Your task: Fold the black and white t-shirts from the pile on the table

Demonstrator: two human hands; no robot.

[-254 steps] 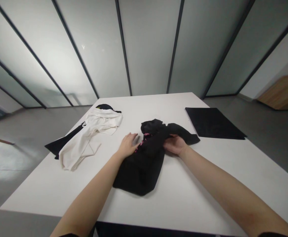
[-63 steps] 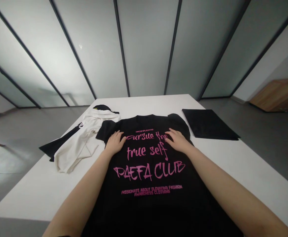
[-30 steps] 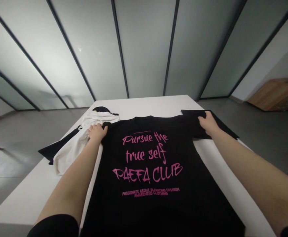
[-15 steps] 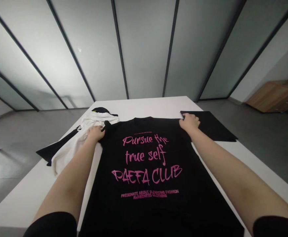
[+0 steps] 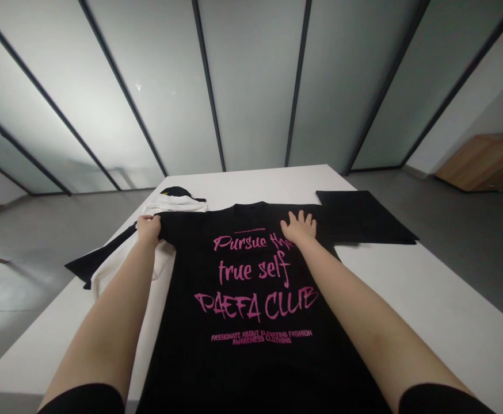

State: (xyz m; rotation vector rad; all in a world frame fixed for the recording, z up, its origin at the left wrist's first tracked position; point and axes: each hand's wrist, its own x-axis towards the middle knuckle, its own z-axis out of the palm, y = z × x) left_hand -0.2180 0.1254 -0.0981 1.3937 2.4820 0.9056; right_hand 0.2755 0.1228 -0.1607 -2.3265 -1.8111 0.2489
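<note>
- The black T-shirt point(image 5: 251, 287) lies spread on the white table point(image 5: 407, 282), print up, collar toward the far end; its lower part runs out of view at the near side.
- Pink lettering point(image 5: 258, 267) covers its chest, with the end of the top large line hidden by the right hand point(image 5: 298, 227).
- That hand rests on the shirt near the shoulder, fingers spread apart.
- The left hand point(image 5: 148, 227) has its fingers clamped on the end of the near sleeve point(image 5: 168, 226).
- This sleeve lies over a crumpled white garment point(image 5: 178, 203), which crowds the shirt's left side; the left forearm hides part of it.
- Beyond the white garment sits a black cap point(image 5: 176, 191) with a yellow mark; a black cloth point(image 5: 100, 256) sticks out to its left.
- The opposite sleeve reaches a flat black rectangular piece point(image 5: 368, 215); black against black, their border is hard to tell.
- Past the table stand frosted panels point(image 5: 251, 86) in dark frames, and a wooden cabinet point(image 5: 484, 161) at the far right.
</note>
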